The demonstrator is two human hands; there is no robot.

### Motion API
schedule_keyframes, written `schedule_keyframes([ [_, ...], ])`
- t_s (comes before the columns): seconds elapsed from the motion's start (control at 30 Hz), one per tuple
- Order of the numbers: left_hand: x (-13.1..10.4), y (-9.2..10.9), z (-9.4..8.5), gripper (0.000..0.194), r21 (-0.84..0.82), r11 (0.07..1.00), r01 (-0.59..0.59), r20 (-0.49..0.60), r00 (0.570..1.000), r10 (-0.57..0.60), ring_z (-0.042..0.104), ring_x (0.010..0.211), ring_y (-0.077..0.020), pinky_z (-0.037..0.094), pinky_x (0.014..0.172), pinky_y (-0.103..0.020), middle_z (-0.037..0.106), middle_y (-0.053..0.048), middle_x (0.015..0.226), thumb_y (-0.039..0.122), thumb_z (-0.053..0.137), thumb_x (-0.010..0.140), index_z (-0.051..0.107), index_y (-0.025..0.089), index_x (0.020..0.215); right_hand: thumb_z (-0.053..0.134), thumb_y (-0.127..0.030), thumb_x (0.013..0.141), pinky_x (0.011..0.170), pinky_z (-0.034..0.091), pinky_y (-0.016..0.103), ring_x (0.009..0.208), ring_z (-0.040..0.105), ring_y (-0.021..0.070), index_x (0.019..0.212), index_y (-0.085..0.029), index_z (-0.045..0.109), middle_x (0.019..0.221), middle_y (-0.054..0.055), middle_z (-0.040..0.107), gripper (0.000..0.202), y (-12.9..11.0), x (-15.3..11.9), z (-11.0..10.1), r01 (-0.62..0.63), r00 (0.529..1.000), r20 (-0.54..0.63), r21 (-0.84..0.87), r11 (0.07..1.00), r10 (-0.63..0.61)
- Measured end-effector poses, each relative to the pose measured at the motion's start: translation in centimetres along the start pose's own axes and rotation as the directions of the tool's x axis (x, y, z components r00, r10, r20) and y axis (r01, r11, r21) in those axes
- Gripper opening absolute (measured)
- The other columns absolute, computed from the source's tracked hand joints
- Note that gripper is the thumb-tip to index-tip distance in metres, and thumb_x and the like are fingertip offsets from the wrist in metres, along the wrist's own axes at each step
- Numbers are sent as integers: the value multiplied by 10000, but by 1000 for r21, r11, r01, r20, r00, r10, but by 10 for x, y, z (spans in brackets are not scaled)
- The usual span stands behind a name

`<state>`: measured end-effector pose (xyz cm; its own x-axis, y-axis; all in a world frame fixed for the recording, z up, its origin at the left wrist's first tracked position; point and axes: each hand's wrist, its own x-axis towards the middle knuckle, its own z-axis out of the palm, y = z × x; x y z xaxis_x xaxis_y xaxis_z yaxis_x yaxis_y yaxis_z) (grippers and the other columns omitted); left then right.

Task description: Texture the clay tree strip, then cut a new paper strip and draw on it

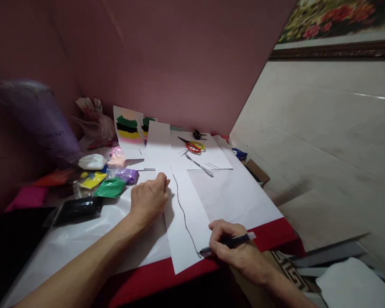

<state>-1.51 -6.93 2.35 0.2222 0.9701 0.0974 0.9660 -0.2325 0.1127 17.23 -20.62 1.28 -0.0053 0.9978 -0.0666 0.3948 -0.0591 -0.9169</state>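
Observation:
A long white strip of paper [176, 231] lies lengthwise in front of me, its near end reaching over the table's edge. Down it runs a wavy dark line [181, 208]. My right hand [240, 252] grips a dark marker pen [232, 241], whose tip touches the paper at the line's near end. My left hand [149, 194] rests, fingers curled closed, at the strip's left edge; whatever may be inside the fingers is hidden. Beyond the hands lie a fork [199, 164] and scissors with red and yellow handles [194, 146].
Bagged clay packs sit at left: green [110, 188], black [78, 210], white [92, 161], purple [127, 175]. A striped colour card [128, 130] leans behind them. Keys [198, 135] lie near the wall. Red cloth [276, 234] covers the table's edge. A purple cylindrical pack [48, 124] stands far left.

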Motion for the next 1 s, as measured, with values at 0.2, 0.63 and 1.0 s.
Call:
schedule_keyframes([
  [0.2, 0, 0, 1, 392, -6, 1000, -1, -8, 1000, 0, 632, 707, -254, 310, 588, -298, 692, -117, 785, 334, 260, 953, 616, 203, 1050, 560, -213, 688, 732, 424, 345, 832, 575, 222, 556, -211, 506, 662, 18, 547, 142, 4, -1, -1, 14, 1000, -5, -19, 1000, -14],
  [0.63, 0, 0, 2, 387, 5, 1000, 0, -11, 1000, 0, 636, 696, -237, 317, 585, -292, 689, -106, 769, 338, 254, 955, 610, 210, 1031, 558, -237, 713, 662, 421, 315, 711, 535, 169, 576, -202, 520, 673, 7, 536, 147, 7, 5, 3, 4, 1000, -19, 18, 1000, -4],
  [1.0, 0, 0, 1, 395, 7, 1000, -11, -24, 1000, 11, 647, 706, -270, 308, 567, -301, 695, -115, 763, 332, 242, 953, 613, 211, 1020, 573, -225, 709, 648, 390, 287, 709, 492, 152, 562, -204, 494, 619, -22, 474, 168, 2, 11, 4, 6, 1000, -10, 52, 999, -6],
])
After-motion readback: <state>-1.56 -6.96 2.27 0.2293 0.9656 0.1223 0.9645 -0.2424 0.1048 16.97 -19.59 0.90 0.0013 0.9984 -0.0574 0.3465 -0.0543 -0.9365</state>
